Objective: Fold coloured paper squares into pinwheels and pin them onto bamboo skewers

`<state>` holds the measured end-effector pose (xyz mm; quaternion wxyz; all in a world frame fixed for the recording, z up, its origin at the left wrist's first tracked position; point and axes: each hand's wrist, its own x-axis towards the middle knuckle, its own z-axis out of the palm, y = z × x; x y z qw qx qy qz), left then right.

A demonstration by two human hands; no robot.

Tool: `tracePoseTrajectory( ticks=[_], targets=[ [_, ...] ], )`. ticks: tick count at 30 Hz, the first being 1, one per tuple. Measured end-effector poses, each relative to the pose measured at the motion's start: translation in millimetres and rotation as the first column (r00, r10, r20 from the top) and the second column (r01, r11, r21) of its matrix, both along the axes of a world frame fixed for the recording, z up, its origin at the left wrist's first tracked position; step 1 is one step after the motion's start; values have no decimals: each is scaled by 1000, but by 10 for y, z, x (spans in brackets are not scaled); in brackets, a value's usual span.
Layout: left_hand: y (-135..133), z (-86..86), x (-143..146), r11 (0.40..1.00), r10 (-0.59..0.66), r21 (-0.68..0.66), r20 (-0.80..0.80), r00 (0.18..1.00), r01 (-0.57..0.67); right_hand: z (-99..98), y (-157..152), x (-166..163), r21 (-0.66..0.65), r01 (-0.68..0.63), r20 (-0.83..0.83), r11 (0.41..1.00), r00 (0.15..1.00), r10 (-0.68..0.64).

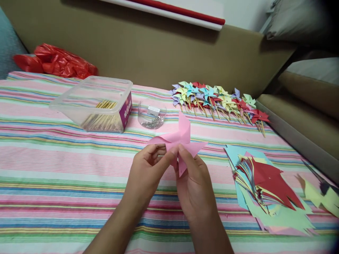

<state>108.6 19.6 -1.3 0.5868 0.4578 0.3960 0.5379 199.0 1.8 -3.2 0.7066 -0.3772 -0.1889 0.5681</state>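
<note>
Both hands hold a pink paper pinwheel [182, 135] above the striped cloth [66, 165]. My left hand [148, 169] pinches its centre from the left with thumb and fingers closed. My right hand [194, 183] grips the same folded centre from the right, thumb pressed on the paper. The pinwheel's blades stick out upward and sideways. No stick is visible on it.
A clear plastic box [92, 102] with wooden sticks stands at the back left. Beside it sits a small clear tub of pins [152, 114]. Several finished pinwheels [219, 100] lie at the back right. A stack of cut coloured paper [265, 183] lies right; a red bag [58, 61] sits far left.
</note>
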Motion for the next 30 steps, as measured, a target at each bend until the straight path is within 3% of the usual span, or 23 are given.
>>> tracePoseTrajectory(
  ticks=[5,10,13,17,19,22,24,26,28,30],
  targets=[
    [-19,-28,24,992,121,-29,-14,993,-121,-10,-3,-77,-20,18,80,1000,997,-16],
    [-17,-17,18,989,125,-77,13,992,-123,-24,-22,-95,-14,-1,113,1000,994,2],
    [-5,-14,2,988,116,-118,108,987,-103,-39,-28,-70,9,9,186,1000,983,-10],
    [31,1,-33,971,165,-210,245,955,-114,-80,-17,4,111,97,323,989,938,-129],
    [51,11,-52,958,205,-250,268,941,-138,-104,-14,54,201,125,435,972,877,-203],
    [75,10,-76,953,234,-252,264,936,-167,-118,-27,127,329,66,677,942,679,-284],
    [82,0,-88,955,232,-243,248,941,-172,-113,-42,165,330,-23,808,944,524,-270],
    [82,-10,-96,955,234,-234,223,946,-180,-105,-52,186,296,-78,876,952,420,-238],
    [79,-12,-101,955,236,-229,202,951,-189,-100,-56,188,270,-84,898,959,381,-219],
    [77,-11,-102,957,229,-222,192,954,-185,-100,-54,179,256,-70,895,964,394,-209]
  ],
)
